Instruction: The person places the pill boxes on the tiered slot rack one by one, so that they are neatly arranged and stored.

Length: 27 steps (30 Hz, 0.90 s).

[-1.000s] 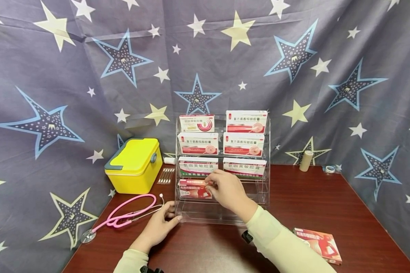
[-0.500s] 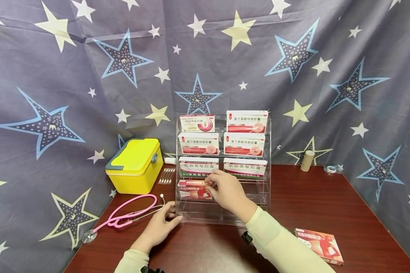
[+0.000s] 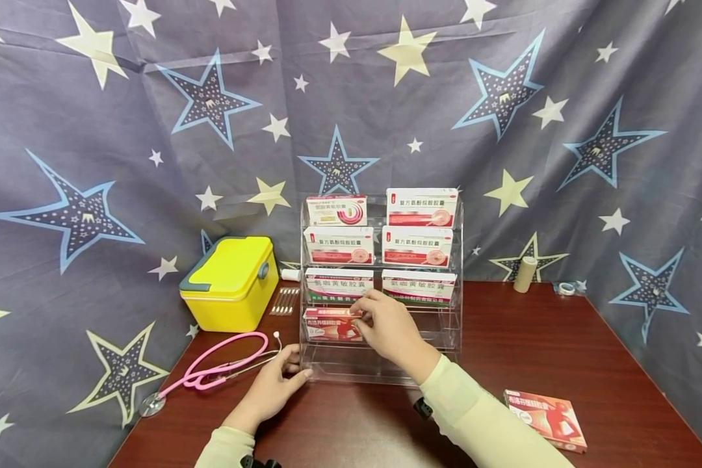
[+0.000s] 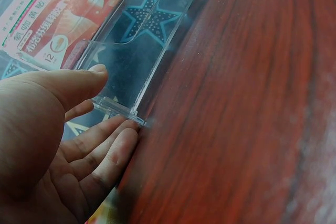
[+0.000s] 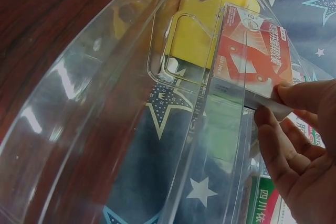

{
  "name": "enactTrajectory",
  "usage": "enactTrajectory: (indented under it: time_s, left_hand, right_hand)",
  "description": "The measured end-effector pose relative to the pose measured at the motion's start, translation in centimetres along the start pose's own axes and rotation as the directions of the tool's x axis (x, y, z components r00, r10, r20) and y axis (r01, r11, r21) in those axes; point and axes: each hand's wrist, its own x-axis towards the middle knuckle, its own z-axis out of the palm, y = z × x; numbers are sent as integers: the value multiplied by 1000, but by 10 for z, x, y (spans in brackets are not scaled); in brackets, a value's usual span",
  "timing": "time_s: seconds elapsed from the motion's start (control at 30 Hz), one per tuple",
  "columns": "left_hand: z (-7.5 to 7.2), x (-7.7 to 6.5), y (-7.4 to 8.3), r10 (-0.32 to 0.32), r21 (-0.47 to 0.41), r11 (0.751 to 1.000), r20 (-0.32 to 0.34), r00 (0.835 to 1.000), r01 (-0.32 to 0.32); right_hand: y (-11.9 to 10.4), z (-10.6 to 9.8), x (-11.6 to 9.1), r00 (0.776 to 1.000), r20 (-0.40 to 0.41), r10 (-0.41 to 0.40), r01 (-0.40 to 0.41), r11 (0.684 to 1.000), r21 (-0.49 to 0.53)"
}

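Note:
A clear tiered display rack (image 3: 380,372) stands on the table, holding several medicine boxes. My right hand (image 3: 389,328) pinches the right end of a red medicine box (image 3: 330,325) in the left slot of the second tier from the bottom. In the right wrist view, thumb and fingers hold that red box (image 5: 254,51) by its end. My left hand (image 3: 275,387) rests at the rack's lower left corner. The left wrist view has its fairly straight fingers (image 4: 113,153) against the corner and the thumb in front. Another red medicine box (image 3: 546,421) lies flat on the table at right.
Left of the rack are a yellow case (image 3: 228,286), a pink stethoscope (image 3: 195,377) and a packet of cotton swabs (image 3: 285,301). A beige roll (image 3: 524,274) and a small tape roll (image 3: 566,289) sit at back right. A star-patterned curtain (image 3: 363,97) hangs behind.

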Motion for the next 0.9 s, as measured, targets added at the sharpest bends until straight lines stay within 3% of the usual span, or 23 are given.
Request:
enactTrajectory:
  time_s: [0.27, 0.4, 0.6, 0.73, 0.9]
  left_hand:
    - [1, 0, -1, -11, 10, 1000, -8, 1000, 11]
    - [1, 0, -3, 8, 17, 1000, -7, 1000, -7]
    - [1, 0, -3, -13, 15, 1000, -6, 1000, 13]
    - [0, 0, -3, -22, 10, 1000, -5, 1000, 22]
    - [0, 0, -3, -23, 10, 1000, -8, 1000, 23]
  right_hand:
    - [-1, -3, -1, 1000, 21, 3, -3, 1000, -4]
    - [-2, -15, -5, 1000, 25, 9, -8, 1000, -29]
    - [6, -59, -29, 997, -40, -59, 59, 998, -17]
    - [23, -95, -59, 992, -78, -95, 101, 992, 75]
    - [61, -133, -103, 995, -102, 5, 13, 986, 169]
